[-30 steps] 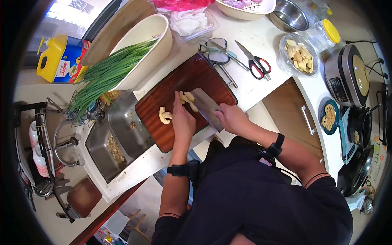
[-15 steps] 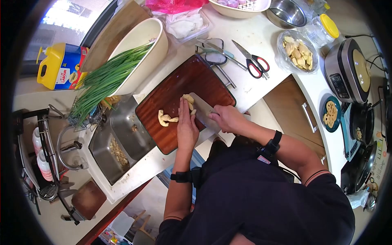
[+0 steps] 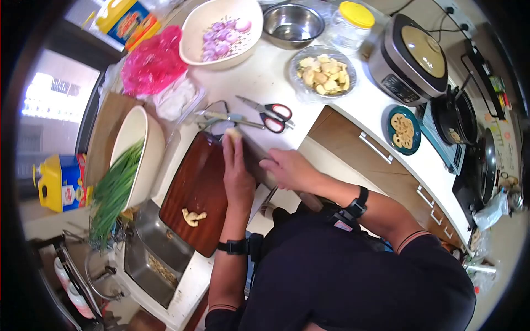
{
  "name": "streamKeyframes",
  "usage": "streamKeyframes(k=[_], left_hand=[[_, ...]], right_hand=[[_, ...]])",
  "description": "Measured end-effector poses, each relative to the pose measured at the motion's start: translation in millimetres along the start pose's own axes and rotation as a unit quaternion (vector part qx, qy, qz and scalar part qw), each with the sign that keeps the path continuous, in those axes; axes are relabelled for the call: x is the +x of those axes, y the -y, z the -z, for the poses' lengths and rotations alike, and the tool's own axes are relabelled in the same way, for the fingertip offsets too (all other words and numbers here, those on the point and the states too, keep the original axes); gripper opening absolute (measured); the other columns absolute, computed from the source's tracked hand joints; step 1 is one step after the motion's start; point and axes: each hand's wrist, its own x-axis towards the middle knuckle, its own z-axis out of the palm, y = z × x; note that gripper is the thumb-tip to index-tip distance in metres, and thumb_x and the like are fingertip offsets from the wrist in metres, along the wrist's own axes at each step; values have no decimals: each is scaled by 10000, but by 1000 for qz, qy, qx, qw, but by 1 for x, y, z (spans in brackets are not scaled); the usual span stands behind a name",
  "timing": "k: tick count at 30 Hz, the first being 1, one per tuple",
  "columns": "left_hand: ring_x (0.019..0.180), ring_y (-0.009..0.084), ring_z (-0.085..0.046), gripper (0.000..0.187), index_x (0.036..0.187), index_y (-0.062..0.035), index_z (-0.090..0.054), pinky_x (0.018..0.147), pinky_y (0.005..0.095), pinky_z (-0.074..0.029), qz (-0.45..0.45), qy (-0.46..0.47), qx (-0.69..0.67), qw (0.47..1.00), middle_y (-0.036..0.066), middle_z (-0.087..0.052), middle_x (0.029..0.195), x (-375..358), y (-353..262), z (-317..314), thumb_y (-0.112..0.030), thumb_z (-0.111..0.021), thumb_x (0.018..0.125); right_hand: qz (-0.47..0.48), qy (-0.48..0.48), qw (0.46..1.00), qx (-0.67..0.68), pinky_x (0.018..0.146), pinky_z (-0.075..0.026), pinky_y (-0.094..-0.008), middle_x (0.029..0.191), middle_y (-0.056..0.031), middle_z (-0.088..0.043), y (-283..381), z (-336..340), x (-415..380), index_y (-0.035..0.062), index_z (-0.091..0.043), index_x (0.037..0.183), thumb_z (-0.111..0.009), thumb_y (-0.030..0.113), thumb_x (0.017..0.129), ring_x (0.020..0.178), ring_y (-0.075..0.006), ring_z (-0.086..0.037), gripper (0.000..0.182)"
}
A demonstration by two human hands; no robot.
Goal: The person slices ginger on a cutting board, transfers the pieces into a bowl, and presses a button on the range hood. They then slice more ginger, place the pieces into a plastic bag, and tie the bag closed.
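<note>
A kitchen knife (image 3: pixel 255 160) is in my right hand (image 3: pixel 291 171), its broad blade slanting beside my left hand. My left hand (image 3: pixel 238 179) has its fingers stretched forward over the far right part of the brown cutting board (image 3: pixel 187 171). A pale piece of ginger (image 3: pixel 234 133) shows at the left fingertips, between them and the blade; blur hides how much is held there. Another knobbly ginger piece (image 3: pixel 194 217) lies on the near part of the board. Beyond the board, a plastic-lined bowl (image 3: pixel 296 88) holds several cut ginger pieces (image 3: pixel 326 74).
Scissors (image 3: pixel 273 117) with red-black handles lie past the board. A basin of green onions (image 3: pixel 146 165) and a steel sink (image 3: pixel 146 243) are leftward. Farther back are a shallot basket (image 3: pixel 190 38), a steel bowl (image 3: pixel 292 27) and a cooker (image 3: pixel 406 60).
The view has turned toward the right. Both hands, with the knife and ginger, have moved from the board's middle toward its far right edge. The other ginger piece stays on the board.
</note>
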Motion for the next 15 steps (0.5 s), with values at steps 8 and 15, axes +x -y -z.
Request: streamKeyframes(k=[8,15], left_hand=[[1391,436,-410,609,1456,-95,-492,1164,473,-351,-220,123,-27,967,240,-376,1538,131,-82,-82,83,-474,874],[1366,440,-424,589,1444,-64,-480,1165,476,-355,-286,142,14,948,224,-410,1509,186,-106,-153,54,-513,868]], right_hand=[[-51,-194,976,84,479,-530,-332,632,-122,-615,-20,123,-31,-40,-556,956,-535,270,1035,511,-186,-652,321],[-95,-241,962,81,488,-528,-333,658,-133,-640,-31,187,-43,-55,-585,932,-534,255,1031,507,-191,-647,330]])
